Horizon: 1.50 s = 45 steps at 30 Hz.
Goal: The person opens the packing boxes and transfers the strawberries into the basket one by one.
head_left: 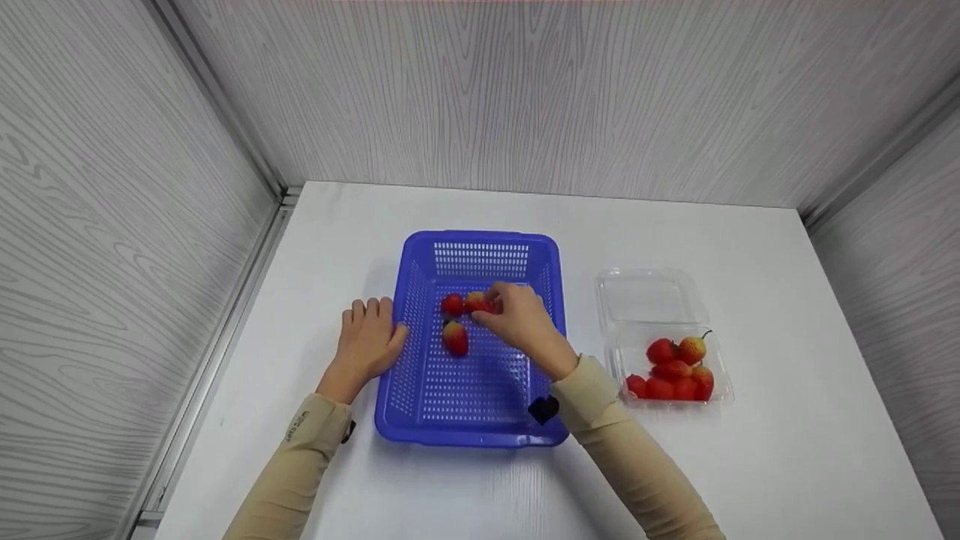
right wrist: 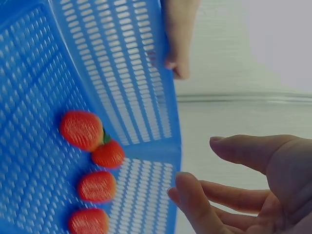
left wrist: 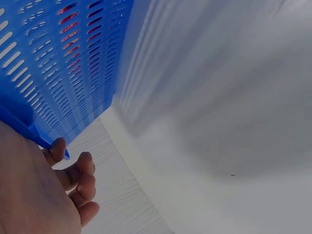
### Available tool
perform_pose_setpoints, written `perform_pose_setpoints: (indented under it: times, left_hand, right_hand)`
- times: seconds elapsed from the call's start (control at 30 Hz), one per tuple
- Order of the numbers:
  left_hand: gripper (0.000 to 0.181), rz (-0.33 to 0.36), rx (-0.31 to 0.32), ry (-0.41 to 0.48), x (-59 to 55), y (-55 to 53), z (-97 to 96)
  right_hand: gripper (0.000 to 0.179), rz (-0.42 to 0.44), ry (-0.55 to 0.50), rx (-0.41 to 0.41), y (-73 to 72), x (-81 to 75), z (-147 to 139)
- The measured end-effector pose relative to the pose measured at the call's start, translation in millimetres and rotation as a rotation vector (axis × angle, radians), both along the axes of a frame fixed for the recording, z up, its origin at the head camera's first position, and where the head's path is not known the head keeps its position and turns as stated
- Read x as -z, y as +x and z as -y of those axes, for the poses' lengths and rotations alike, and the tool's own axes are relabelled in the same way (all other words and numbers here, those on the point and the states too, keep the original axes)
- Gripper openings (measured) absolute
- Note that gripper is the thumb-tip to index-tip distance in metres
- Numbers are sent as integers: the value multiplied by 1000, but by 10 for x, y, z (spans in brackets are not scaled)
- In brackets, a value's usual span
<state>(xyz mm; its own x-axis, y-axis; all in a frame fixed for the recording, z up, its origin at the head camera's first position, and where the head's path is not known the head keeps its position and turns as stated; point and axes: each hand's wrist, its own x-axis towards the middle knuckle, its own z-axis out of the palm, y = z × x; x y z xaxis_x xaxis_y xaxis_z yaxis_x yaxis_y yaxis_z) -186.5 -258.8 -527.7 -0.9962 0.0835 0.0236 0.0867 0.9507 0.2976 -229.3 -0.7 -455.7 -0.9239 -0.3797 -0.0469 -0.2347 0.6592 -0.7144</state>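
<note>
A blue plastic basket (head_left: pixel 480 433) with slotted walls stands on the table. My left hand (head_left: pixel 367 341) holds its left rim, the thumb over the edge and the fingers outside; in the left wrist view those fingers (left wrist: pixel 83 187) curl below the rim. Over the basket reaches my right hand (head_left: pixel 521 319), its fingertips overlapping a red-and-yellow strawberry (head_left: pixel 477 301) in the head view. The right wrist view shows a gap between thumb and fingers with nothing in it. Nearby on the basket floor lie a small red strawberry (head_left: pixel 452 304) and a larger one (head_left: pixel 455 339).
To the right of the basket sits a clear plastic clamshell box (head_left: pixel 720 382), its lid (head_left: pixel 646 295) folded back. Several red and yellowish fruits (head_left: pixel 661 388) fill its lower half. The white table (head_left: pixel 810 420) is bounded by grey panels (head_left: pixel 525 97) behind and at both sides.
</note>
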Motion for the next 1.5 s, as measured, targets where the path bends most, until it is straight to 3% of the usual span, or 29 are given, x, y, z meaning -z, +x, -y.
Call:
perform_pose_setpoints:
  times: [0.3,0.6,0.77,1.0,1.2,1.43,1.5]
  left_hand:
    - [35,1,-3,-3,11,-5,-7]
    - [39,12,-9,8,11,21,-7]
    - [37,12,-15,7,0,22,-4]
    - [33,-1,-15,12,17,16,-3]
    - [32,-9,-17,16,36,14,-2]
    - [36,21,-16,16,27,13,-6]
    - [34,16,-18,16,27,13,-4]
  right_hand:
    - [30,-152,90,100,6,-123,-520]
    - [31,-121,117,243,16,-22,-1268]
    - [34,-65,165,321,50,96,-1641]
    - [35,-70,338,440,147,321,-2026]
    - [24,-4,367,488,218,591,-2161]
    - [23,-67,343,502,226,828,-2191]
    - [24,-49,336,504,212,869,-2191]
